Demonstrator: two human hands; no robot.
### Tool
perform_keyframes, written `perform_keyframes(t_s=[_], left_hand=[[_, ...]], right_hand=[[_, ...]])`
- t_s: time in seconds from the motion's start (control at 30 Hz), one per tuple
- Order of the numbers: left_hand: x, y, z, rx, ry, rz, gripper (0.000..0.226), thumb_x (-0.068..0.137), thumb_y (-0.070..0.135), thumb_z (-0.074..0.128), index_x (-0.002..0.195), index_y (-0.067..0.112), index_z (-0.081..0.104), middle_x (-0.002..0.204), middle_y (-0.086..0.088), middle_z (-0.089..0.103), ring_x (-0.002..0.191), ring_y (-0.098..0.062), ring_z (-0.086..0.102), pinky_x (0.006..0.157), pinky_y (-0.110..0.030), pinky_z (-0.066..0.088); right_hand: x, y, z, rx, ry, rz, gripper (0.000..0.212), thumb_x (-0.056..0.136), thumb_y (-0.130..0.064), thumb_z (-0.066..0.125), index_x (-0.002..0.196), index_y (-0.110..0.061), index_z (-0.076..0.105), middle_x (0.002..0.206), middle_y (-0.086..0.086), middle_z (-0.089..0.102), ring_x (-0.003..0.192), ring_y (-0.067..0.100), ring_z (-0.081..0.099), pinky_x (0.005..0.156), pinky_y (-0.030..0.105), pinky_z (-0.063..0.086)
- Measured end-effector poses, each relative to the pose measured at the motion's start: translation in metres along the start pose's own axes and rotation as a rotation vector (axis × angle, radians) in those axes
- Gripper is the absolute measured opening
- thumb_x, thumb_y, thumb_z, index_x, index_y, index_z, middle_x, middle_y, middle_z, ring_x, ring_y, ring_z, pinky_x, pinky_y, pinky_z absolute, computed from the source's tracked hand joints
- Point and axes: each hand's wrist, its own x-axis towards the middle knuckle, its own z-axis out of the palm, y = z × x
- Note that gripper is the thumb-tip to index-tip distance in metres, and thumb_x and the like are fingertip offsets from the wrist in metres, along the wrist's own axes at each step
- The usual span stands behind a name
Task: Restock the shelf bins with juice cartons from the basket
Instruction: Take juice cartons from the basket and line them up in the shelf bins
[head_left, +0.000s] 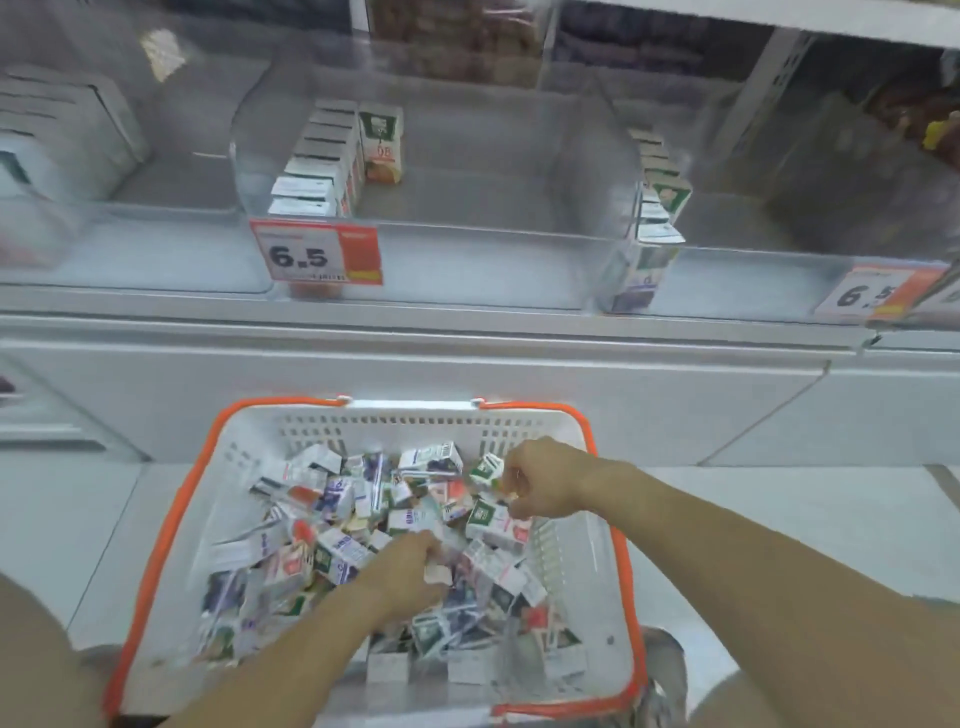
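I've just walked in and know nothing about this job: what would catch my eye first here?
Probably the white basket with its orange rim, low in the middle, heaped with small juice cartons. Both hands dig in the pile: the left hand at its centre, the right hand towards the far right corner. Above, the clear shelf bin is mostly bare, behind an orange 6.5 price tag.

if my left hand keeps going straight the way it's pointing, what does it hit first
Most likely the jumbled juice cartons just ahead of the left hand in the basket; it seems to be among them already, though blur hides exact contact.
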Motion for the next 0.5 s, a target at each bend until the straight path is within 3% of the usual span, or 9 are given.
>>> perform_keyframes(t_s=[0.07, 0.17, 0.27, 0.4, 0.5], left_hand=[[-0.004, -0.006, 0.012, 0.046, -0.018, -0.026, 0.041, 0.082, 0.034, 0.072, 0.117, 0.021, 0.055, 0.117, -0.001, 0.055, 0.107, -0.015, 0.055, 0.096, -0.031, 0.049], [-0.010, -0.004, 0.021, 0.155, -0.008, 0.001, 0.049, 0.079, 0.040, 0.075, 0.118, 0.016, 0.058, 0.115, -0.002, 0.059, 0.103, -0.018, 0.057, 0.091, -0.034, 0.051], [-0.014, -0.005, 0.033, 0.309, -0.027, 0.024, 0.056, 0.079, 0.038, 0.074, 0.126, 0.016, 0.054, 0.121, -0.006, 0.052, 0.110, -0.023, 0.051, 0.095, -0.035, 0.046], [-0.016, 0.002, 0.043, 0.455, -0.025, -0.021, 0.055, 0.084, 0.027, 0.073, 0.131, 0.011, 0.049, 0.130, -0.009, 0.044, 0.119, -0.027, 0.048, 0.100, -0.038, 0.044], [-0.015, 0.004, 0.041, 0.433, -0.004, -0.054, 0.051, 0.081, 0.018, 0.075, 0.125, 0.011, 0.051, 0.128, -0.009, 0.049, 0.114, -0.026, 0.052, 0.095, -0.036, 0.047]], right_hand=[[0.011, 0.004, 0.032, 0.050, -0.044, 0.081, 0.029, 0.086, -0.020, 0.073, 0.110, -0.005, 0.066, 0.112, 0.010, 0.067, 0.103, 0.027, 0.062, 0.080, 0.030, 0.047], [0.024, 0.008, 0.079, 0.056, -0.073, 0.181, 0.036, 0.084, -0.018, 0.073, 0.114, -0.002, 0.064, 0.116, 0.013, 0.067, 0.105, 0.028, 0.063, 0.088, 0.036, 0.053], [0.026, 0.008, 0.123, 0.081, -0.050, 0.259, 0.040, 0.082, -0.022, 0.074, 0.116, -0.008, 0.058, 0.112, 0.007, 0.063, 0.099, 0.024, 0.062, 0.084, 0.033, 0.052], [0.027, 0.009, 0.161, 0.182, 0.018, 0.317, 0.068, 0.076, -0.027, 0.082, 0.136, -0.020, 0.052, 0.114, 0.000, 0.066, 0.097, 0.019, 0.065, 0.086, 0.036, 0.057], [0.033, 0.008, 0.160, 0.124, 0.033, 0.333, 0.044, 0.082, -0.023, 0.072, 0.124, -0.016, 0.059, 0.102, 0.000, 0.064, 0.088, 0.017, 0.062, 0.079, 0.030, 0.055]])
